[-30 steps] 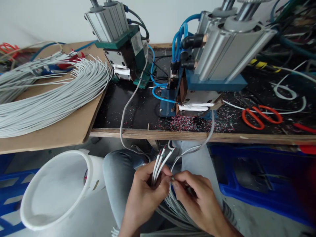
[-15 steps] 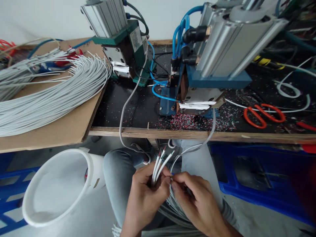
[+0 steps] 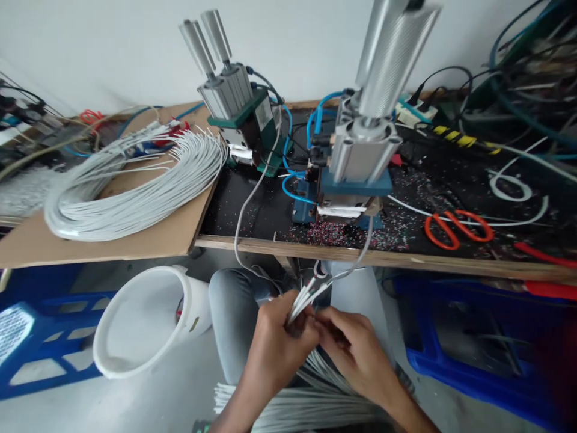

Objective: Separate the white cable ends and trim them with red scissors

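Observation:
My left hand (image 3: 277, 349) grips a small bunch of white cables (image 3: 305, 296) whose stripped coloured ends point up towards the bench. My right hand (image 3: 356, 355) pinches the same cables just beside the left thumb. Both hands sit over my lap, where a larger bundle of white cables (image 3: 288, 409) lies across my legs. Straight ahead on the bench stands a blue pneumatic stripping machine (image 3: 354, 174), with a green one (image 3: 246, 120) to its left.
A big coil of white cables (image 3: 135, 186) lies on cardboard at the bench's left. A white bucket (image 3: 144, 319) stands by my left knee. Orange scissors (image 3: 457, 227) lie on the bench at right. Blue crates (image 3: 473, 337) sit under the bench.
The camera has pulled back and tilted up, showing more of the bench and wall. My hands have closed tighter together around the cable ends, which now point more to the right.

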Action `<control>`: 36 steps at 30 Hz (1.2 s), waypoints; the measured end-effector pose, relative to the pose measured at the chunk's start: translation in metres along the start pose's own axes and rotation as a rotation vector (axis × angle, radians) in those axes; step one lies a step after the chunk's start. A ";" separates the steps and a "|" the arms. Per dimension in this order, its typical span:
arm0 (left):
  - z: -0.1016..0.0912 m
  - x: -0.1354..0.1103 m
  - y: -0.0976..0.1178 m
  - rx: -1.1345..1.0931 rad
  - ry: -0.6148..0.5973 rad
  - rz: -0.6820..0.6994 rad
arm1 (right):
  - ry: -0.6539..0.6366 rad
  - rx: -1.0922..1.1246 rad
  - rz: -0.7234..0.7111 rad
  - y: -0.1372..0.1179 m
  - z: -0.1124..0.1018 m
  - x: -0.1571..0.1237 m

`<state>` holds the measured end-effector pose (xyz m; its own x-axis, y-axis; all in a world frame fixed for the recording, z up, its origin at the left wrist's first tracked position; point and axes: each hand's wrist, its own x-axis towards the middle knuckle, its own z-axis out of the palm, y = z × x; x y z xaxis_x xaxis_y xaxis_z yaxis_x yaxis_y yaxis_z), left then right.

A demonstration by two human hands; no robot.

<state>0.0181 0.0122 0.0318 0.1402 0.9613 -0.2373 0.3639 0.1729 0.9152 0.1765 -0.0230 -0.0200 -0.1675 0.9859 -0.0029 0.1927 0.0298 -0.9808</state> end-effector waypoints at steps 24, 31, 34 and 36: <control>0.039 -0.017 0.034 -0.540 0.088 -0.048 | 0.327 0.384 -0.009 -0.038 0.006 -0.007; 0.030 -0.010 0.030 -0.551 0.151 -0.011 | 0.372 0.340 -0.038 -0.052 0.018 0.008; 0.024 -0.006 0.026 -0.581 0.145 -0.023 | 0.387 0.286 -0.072 -0.061 0.021 0.017; 0.019 -0.001 0.024 -0.608 0.116 -0.038 | 0.387 0.231 -0.103 -0.069 0.019 0.024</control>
<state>0.0437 0.0111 0.0479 0.0244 0.9631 -0.2681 -0.2280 0.2665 0.9365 0.1408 -0.0046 0.0434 0.2074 0.9700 0.1267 -0.0343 0.1367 -0.9900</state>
